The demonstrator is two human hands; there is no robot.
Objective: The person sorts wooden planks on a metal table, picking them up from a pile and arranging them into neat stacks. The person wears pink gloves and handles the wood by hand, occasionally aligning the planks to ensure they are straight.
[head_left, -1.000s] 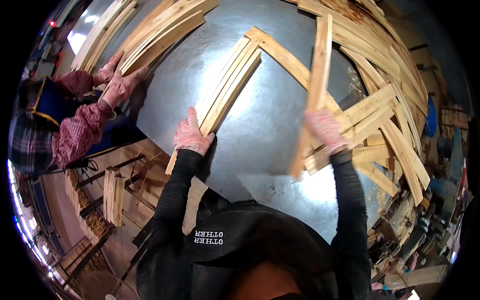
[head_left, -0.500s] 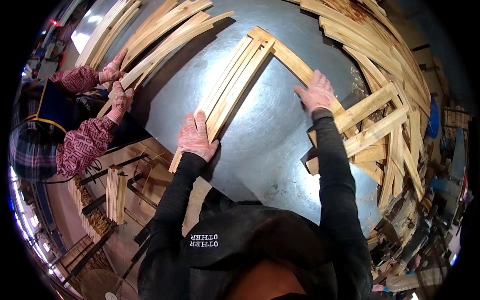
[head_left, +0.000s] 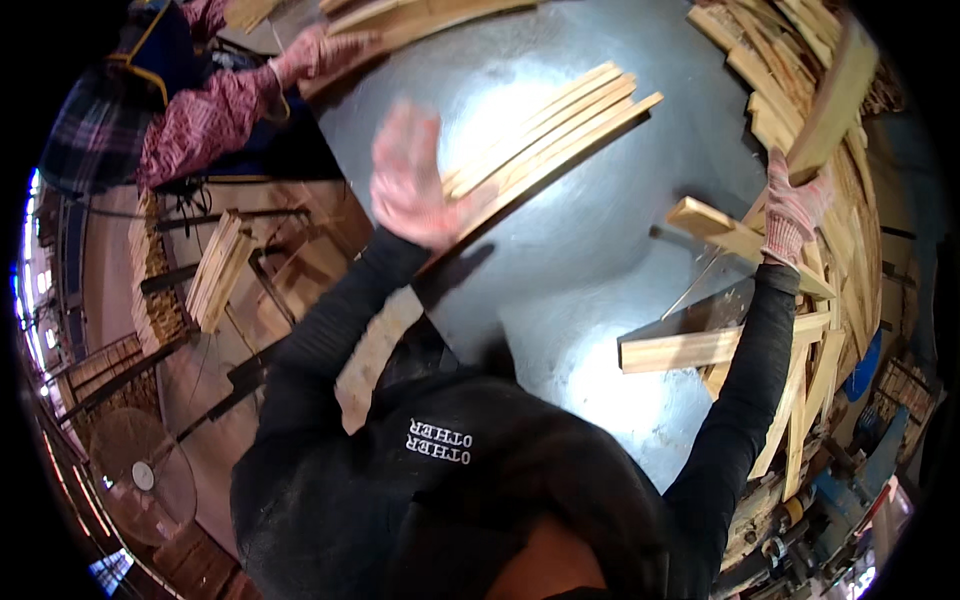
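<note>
The left hand (head_left: 415, 180), motion-blurred, is open, fingers together and pointing to the far side, thumb spread to the right. It is right at the near-left end of a small slat bundle (head_left: 560, 140); the blur hides whether it presses on the wood or only hovers over it, and it does not look closed around anything. The right hand (head_left: 797, 210), well apart on the right, is closed around the near end of a single slat (head_left: 838, 105), its thumb and fingers wrapped about the wood.

The bundle lies flat on the worktop (head_left: 560, 280), to the left and slightly far of the right hand, with bare metal between. Its long axis runs from near left to far right, and the left hand is much the nearer one. The held slat points away to the far right, more steeply than the bundle, so the two are not quite parallel. It looks lifted and tilted above the slat pile (head_left: 765, 70) at the right. A loose slat (head_left: 720, 230) lies just left of the right hand, slanting across the bundle's direction.
</note>
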